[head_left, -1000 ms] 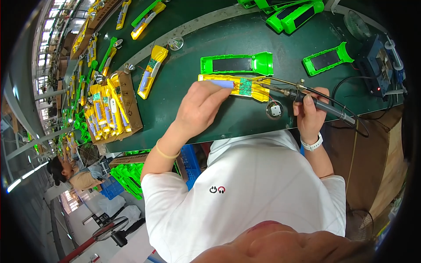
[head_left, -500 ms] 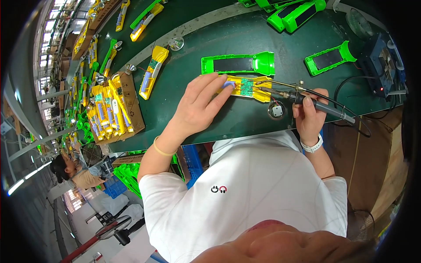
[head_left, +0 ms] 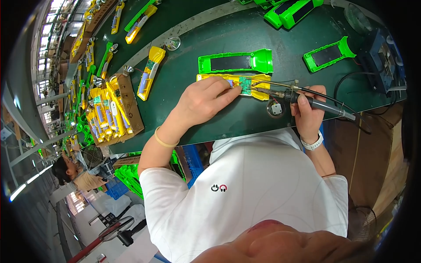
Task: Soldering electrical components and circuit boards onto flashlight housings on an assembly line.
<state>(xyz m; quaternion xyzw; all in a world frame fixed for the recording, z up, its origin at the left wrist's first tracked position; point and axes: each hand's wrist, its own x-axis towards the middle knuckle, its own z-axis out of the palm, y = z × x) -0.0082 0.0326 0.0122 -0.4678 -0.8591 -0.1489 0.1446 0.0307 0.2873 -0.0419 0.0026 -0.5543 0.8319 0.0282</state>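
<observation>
A yellow flashlight housing [head_left: 263, 79] lies across the green bench with a blue battery and a green circuit board [head_left: 245, 84] inside. My left hand [head_left: 202, 101] grips its left part, thumb and fingertips close together beside the board; anything small between them is hidden. My right hand [head_left: 308, 116] is closed round a soldering iron [head_left: 326, 106] with a thin metal guide tube along it. The iron's tip reaches left to the housing, near the board's right edge. Just below sits a round lamp head [head_left: 276, 109]. Behind the housing rests an open green shell [head_left: 263, 60].
A carton [head_left: 135, 105] full of yellow housings stands at left. Another yellow housing [head_left: 151, 72] lies beside it. At right are a green shell [head_left: 329, 57] and a blue soldering machine [head_left: 375, 61] with black cables. More green shells [head_left: 291, 13] lie at the back.
My left fingertips have moved right along the housing, up to the circuit board. My right hand keeps the soldering iron at nearly the same place. The whole view has shifted slightly.
</observation>
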